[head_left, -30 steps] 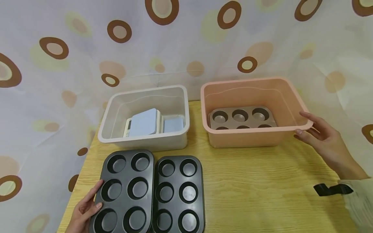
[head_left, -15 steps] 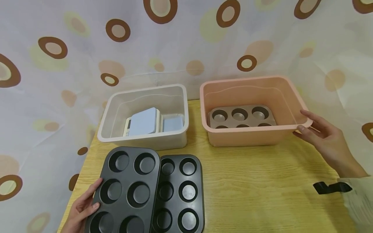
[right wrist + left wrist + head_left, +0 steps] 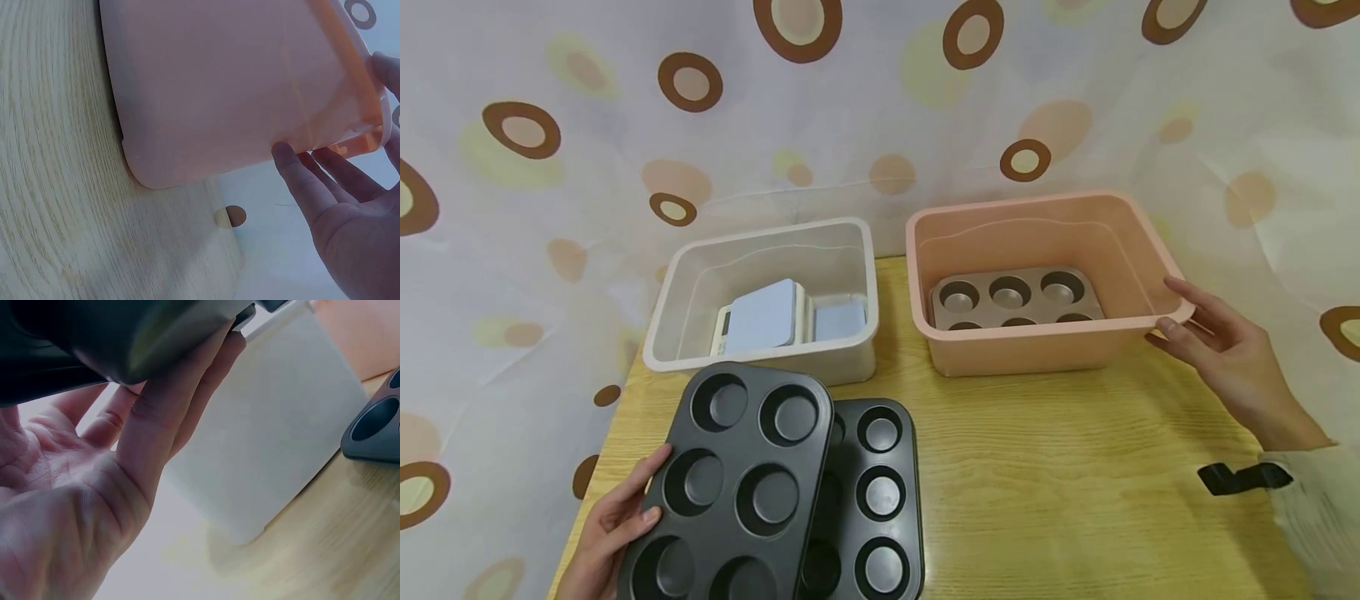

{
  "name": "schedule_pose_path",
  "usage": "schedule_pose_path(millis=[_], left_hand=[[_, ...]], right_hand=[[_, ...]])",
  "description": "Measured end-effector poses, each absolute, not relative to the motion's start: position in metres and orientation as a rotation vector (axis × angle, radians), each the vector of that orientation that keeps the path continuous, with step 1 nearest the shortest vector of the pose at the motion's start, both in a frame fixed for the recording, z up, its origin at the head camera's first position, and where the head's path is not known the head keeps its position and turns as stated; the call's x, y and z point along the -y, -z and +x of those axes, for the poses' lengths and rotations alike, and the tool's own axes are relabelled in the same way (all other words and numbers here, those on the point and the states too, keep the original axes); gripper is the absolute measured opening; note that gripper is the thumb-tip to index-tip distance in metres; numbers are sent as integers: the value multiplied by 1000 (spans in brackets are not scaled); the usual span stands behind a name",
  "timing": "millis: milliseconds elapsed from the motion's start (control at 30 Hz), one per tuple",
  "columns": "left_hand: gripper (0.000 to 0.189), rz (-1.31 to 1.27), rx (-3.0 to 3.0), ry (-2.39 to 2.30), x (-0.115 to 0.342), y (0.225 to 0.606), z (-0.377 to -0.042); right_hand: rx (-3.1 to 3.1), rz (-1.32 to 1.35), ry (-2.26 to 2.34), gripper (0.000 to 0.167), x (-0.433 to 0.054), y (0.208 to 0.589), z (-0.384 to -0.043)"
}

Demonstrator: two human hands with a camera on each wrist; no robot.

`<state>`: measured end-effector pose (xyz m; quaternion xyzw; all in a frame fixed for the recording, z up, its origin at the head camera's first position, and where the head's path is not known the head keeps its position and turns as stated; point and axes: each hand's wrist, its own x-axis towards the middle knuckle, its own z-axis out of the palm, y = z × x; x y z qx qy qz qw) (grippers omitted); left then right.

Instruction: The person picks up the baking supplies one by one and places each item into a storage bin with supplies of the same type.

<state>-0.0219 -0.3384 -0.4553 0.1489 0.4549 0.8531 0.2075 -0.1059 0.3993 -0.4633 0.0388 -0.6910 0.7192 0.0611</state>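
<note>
One-sided hold

Left hand (image 3: 608, 529) pinches the left edge of the upper muffin pan (image 3: 730, 492), partly over a second muffin pan (image 3: 880, 460) — off-centre weight could twist it loose — while the right hand (image 3: 1232, 358) grips a corner of the pink bin (image 3: 1022, 350)

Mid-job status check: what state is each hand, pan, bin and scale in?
Left hand: gripping raised dark pan.
Raised dark pan: cups empty.
Second dark pan: on table, visible cups empty.
White bin: open, scale inside.
Scale: power unclear.
Pink bin: open, small pan inside.
Small pan: visible cups empty.
Right hand: gripping pink bin's rim.
</note>
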Motion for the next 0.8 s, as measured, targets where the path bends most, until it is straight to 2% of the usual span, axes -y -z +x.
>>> schedule_pose_path(millis=[467, 800], left_hand=[[66, 618, -1657, -2189, 321, 434, -72], [66, 737, -1439, -2114, 301, 419, -109]], right_hand=[[2125, 110, -2122, 66, -398, 465, -108], [1997, 150, -2187, 63, -398, 469, -108]])
